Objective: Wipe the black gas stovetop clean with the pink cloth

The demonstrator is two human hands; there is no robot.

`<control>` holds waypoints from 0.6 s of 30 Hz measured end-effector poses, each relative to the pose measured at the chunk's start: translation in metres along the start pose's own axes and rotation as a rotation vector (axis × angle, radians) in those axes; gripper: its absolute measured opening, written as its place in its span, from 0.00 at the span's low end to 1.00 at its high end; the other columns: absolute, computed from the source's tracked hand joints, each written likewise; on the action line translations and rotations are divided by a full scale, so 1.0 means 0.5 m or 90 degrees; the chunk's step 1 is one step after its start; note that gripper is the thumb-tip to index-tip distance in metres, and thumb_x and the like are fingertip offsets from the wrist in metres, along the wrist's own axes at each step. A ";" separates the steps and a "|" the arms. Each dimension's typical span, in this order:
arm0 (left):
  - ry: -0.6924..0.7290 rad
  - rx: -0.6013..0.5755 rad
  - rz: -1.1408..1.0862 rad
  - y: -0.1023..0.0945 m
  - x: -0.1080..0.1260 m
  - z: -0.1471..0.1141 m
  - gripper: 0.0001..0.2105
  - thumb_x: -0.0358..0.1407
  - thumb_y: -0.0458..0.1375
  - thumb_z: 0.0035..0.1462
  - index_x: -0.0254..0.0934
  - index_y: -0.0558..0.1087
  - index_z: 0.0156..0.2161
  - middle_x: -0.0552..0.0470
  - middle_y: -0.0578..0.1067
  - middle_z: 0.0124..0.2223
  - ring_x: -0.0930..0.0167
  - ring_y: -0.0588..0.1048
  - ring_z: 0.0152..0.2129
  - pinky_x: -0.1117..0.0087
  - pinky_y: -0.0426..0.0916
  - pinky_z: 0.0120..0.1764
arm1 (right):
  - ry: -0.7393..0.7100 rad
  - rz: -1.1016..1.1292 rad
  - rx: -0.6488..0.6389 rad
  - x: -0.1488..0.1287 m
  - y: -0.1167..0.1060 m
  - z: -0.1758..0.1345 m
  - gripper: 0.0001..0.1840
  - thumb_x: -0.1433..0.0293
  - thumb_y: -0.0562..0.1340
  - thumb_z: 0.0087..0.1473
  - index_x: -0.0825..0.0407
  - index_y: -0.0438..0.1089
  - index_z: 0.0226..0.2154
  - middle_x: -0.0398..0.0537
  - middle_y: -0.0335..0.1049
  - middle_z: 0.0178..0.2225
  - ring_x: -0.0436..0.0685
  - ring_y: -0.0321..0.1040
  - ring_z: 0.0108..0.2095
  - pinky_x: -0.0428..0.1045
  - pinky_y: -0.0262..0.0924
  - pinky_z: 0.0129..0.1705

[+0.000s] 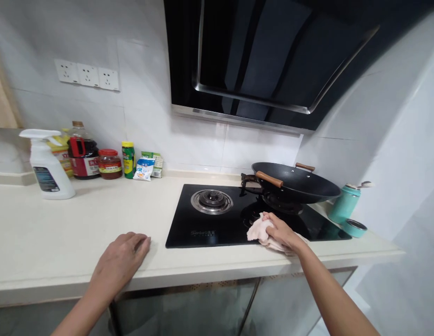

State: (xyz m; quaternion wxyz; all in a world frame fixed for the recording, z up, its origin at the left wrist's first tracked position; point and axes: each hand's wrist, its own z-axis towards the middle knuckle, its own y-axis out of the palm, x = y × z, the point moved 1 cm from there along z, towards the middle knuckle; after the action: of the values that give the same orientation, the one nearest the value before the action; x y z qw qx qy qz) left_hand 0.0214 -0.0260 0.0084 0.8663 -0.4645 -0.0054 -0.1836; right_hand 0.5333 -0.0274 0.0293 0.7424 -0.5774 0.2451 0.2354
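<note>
A pale pink cloth (260,230) is bunched under my right hand (278,230), whose fingers close on it. The cloth lies on the front part of the black glass gas stove (181,228), close to the knobs, and part of it reaches over the counter edge strip. My left hand (124,256) rests on the counter left of the stove, fingers loosely curled in, with nothing visible in them. A black wok (297,182) with wooden handles sits on the right burner, just beyond my right hand. The left burner (212,200) is bare.
A white spray bottle (48,168), a dark sauce jug (82,156), a red-lidded jar (110,164), a green shaker (128,161) and seasoning packets (145,168) stand along the wall. A teal bottle (345,204) and teal lid (355,227) stand at right. The range hood (245,60) hangs above.
</note>
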 end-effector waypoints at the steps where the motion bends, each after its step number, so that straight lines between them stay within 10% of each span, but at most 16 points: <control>1: 0.001 0.000 0.000 -0.002 0.000 -0.001 0.20 0.45 0.46 0.64 0.39 0.79 0.37 0.44 0.82 0.40 0.58 0.78 0.41 0.58 0.68 0.48 | 0.013 0.014 0.003 -0.002 0.001 0.012 0.23 0.68 0.55 0.47 0.48 0.65 0.48 0.49 0.72 0.54 0.57 0.71 0.48 0.52 0.63 0.51; 12: -0.023 0.008 -0.017 -0.004 -0.006 -0.001 0.21 0.48 0.47 0.63 0.39 0.79 0.35 0.45 0.82 0.40 0.60 0.78 0.41 0.62 0.69 0.47 | -0.120 -0.110 -0.070 0.022 -0.048 -0.098 0.24 0.62 0.58 0.51 0.46 0.65 0.52 0.47 0.72 0.49 0.60 0.70 0.45 0.53 0.62 0.50; 18: -0.005 -0.009 -0.015 -0.006 -0.002 0.002 0.22 0.48 0.47 0.63 0.38 0.79 0.36 0.45 0.82 0.40 0.59 0.77 0.41 0.60 0.67 0.49 | 0.071 -0.363 0.127 0.177 -0.134 -0.076 0.24 0.58 0.55 0.57 0.46 0.72 0.52 0.57 0.67 0.55 0.69 0.65 0.56 0.62 0.59 0.54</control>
State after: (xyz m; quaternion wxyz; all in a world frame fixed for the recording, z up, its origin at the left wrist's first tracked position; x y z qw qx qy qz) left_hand 0.0195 -0.0263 0.0111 0.8609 -0.4712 -0.0131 -0.1918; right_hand 0.6400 -0.0735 0.0147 0.8169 -0.5593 0.1352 -0.0399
